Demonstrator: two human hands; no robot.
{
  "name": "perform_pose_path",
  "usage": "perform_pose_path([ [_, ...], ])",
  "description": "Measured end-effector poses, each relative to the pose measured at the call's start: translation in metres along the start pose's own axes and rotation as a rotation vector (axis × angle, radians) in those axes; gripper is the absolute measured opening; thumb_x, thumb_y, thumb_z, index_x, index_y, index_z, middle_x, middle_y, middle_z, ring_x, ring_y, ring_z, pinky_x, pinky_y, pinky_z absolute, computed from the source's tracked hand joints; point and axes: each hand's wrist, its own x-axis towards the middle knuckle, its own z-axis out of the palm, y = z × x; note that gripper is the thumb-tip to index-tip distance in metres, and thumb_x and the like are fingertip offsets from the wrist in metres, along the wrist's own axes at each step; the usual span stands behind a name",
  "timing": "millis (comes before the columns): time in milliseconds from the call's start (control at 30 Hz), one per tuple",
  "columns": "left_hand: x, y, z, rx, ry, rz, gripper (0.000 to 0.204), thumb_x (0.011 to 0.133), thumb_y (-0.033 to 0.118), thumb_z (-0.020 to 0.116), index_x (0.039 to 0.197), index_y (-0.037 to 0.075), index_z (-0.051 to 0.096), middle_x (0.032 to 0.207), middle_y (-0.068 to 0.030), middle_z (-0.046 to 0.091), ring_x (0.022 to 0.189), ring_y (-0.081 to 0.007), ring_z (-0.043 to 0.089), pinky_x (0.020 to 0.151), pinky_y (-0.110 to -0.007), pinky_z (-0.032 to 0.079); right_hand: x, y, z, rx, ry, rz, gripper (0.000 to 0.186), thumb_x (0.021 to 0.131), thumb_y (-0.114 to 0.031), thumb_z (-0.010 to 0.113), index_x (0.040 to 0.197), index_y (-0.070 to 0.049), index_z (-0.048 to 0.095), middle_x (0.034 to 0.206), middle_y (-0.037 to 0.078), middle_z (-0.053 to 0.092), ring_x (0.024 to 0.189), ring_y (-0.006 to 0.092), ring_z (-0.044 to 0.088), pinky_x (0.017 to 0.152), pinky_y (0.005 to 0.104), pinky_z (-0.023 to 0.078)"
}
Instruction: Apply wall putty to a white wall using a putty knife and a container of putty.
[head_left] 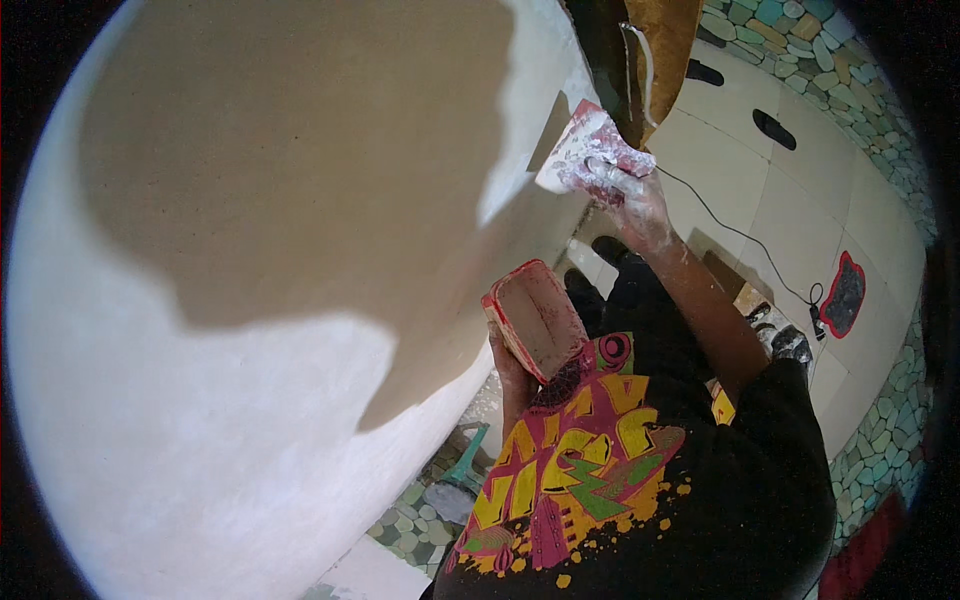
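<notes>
A flat red spreader smeared with white paste is in my right hand. My fingers close over its broad face, and they too are coated white. The spreader is by the right edge of the pale wall; whether its edge touches the wall I cannot tell. Lower down, near my chest, my left hand grips a rectangular red tub from its left side. The tub is tilted, with whitish-grey residue coating its inside. The left fingers are mostly hidden beneath it.
A dark slipper lies on the pale tiles. A red-rimmed dark mat lies to the right, beside a black cable. Pebble-like flooring borders the tiles. A green object stands low near the wall. A box is behind my right arm.
</notes>
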Motion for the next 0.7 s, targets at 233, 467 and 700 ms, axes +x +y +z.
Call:
perform_pose_path([
  [233,-0.013,0.007,0.026,0.172,0.124,0.047,0.076,0.096,0.065,0.037,0.146,0.009,0.035,0.143,-0.0137,0.044,0.127,-0.0311,0.044,0.106,-0.046,0.038,0.019,0.023,0.001,-0.951,-0.160,-1.020,0.024,0.093,-0.007,0.059,0.116,-0.004,0.062,0.129,0.020,0.056,0.126,0.0359,0.052,0.106,0.0482,0.042],
  [467,-0.003,-0.002,-0.002,-0.043,0.038,-0.051,0.074,0.096,0.065,0.038,0.144,0.008,0.037,0.141,-0.0142,0.045,0.125,-0.0296,0.047,0.104,-0.045,0.041,0.035,0.052,-0.006,-1.406,-0.370,-1.197,0.046,0.080,-0.011,0.072,0.125,-0.007,0.059,0.134,0.013,0.053,0.127,0.0366,0.049,0.107,0.0527,0.040],
  [700,-0.016,0.023,0.042,0.145,0.050,-0.008,0.073,0.096,0.063,0.040,0.144,0.009,0.039,0.138,-0.0136,0.048,0.122,-0.0296,0.049,0.103,-0.044,0.042,0.021,0.054,-0.041,-1.649,-0.490,-0.976,0.054,0.080,-0.011,0.071,0.132,-0.010,0.055,0.140,0.014,0.049,0.129,0.0369,0.047,0.107,0.0514,0.039],
])
